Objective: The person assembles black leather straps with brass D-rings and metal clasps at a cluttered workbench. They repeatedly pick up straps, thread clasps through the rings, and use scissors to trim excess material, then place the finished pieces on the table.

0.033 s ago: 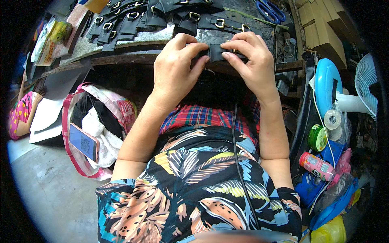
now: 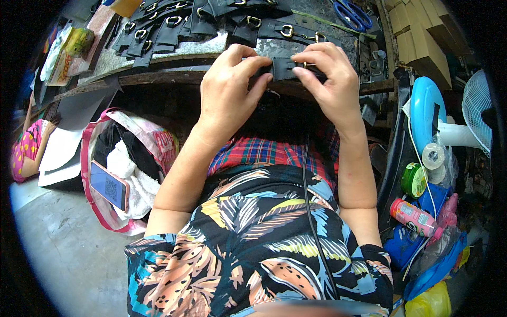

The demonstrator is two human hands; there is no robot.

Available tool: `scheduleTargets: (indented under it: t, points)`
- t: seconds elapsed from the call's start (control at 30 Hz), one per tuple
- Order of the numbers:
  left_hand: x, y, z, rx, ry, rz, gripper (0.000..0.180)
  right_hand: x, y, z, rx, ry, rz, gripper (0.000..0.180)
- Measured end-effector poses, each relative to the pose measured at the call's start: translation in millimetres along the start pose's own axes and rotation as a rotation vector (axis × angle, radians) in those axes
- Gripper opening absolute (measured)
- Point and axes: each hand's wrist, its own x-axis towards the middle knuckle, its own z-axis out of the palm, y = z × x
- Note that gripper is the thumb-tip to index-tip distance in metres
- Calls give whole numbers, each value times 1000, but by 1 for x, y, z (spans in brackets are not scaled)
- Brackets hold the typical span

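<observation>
Above the bench's front edge I hold a short black leather strap piece (image 2: 282, 69) with a dark slot near its right end. My left hand (image 2: 227, 90) pinches its left end between thumb and fingers. At the other end my right hand (image 2: 334, 84) is closed in a pinch around a small brass-coloured metal part (image 2: 306, 64), perhaps a buckle; the fingers hide most of it. Just beyond my hands lie several black leather straps (image 2: 200, 24) with brass buckles, some overlapping. One buckle (image 2: 287, 30) shows clearly behind the piece I hold.
Blue-handled scissors (image 2: 353, 15) lie at the back right. Cardboard boxes (image 2: 422, 47), a fan (image 2: 478, 113) and a pink bottle (image 2: 414, 216) stand along my right. At left, a bag (image 2: 97, 216) holds a white towel and a phone (image 2: 109, 185). Someone's patterned sleeve (image 2: 29, 148) shows far left.
My right fingertips have shifted slightly right, so more of the strap's right end and its slot shows. My left hand stays put.
</observation>
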Motion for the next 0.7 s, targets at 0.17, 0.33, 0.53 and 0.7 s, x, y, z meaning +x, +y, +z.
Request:
scheduleTargets:
  t: [0.17,0.33,0.53,0.7]
  points:
    - [4,5,2,-26,47,-2,28,1,5,-3,165,90,107,18]
    - [9,12,6,178,16,199,24,-6,8,-15,278,173,73,15]
    - [16,14,2,197,-1,212,24,-18,22,-55,-7,231,185,12]
    - [21,17,7,239,-48,278,32,-29,27,-62,-299,163,255,19]
